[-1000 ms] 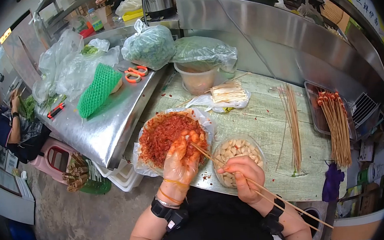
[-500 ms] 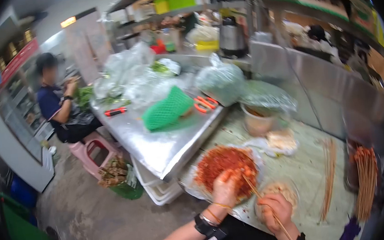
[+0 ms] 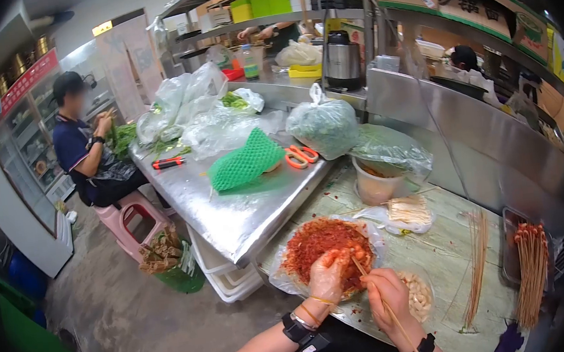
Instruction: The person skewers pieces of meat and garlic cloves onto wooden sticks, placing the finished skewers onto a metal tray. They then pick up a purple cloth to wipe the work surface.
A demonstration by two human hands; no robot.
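Observation:
My left hand (image 3: 328, 277), in a clear plastic glove, is closed over the red, chili-coated mixture (image 3: 312, 239) in a plastic-lined bowl. Its fingers pinch a red-coated piece (image 3: 336, 257) whose kind I cannot make out. My right hand (image 3: 387, 295) grips a thin bamboo skewer (image 3: 400, 327), which slants up toward the left fingertips. The skewer's tip is at or very near the pinched piece; whether it has gone in is hidden. Just behind my right hand stands a bowl of pale, whitish pieces (image 3: 418, 297).
Bare skewers (image 3: 479, 265) and a bundle of loaded skewers (image 3: 532, 274) lie to the right. White sticks (image 3: 409, 210) rest behind the bowls. Orange scissors (image 3: 300, 156) and green netting (image 3: 247, 162) lie on the steel table (image 3: 233, 231). A seated person (image 3: 78, 141) handles greens.
My right hand has moved slightly left and up with the skewer, closer to my left hand. More of the bowl of pale pieces shows. The left hand stays nearly in place.

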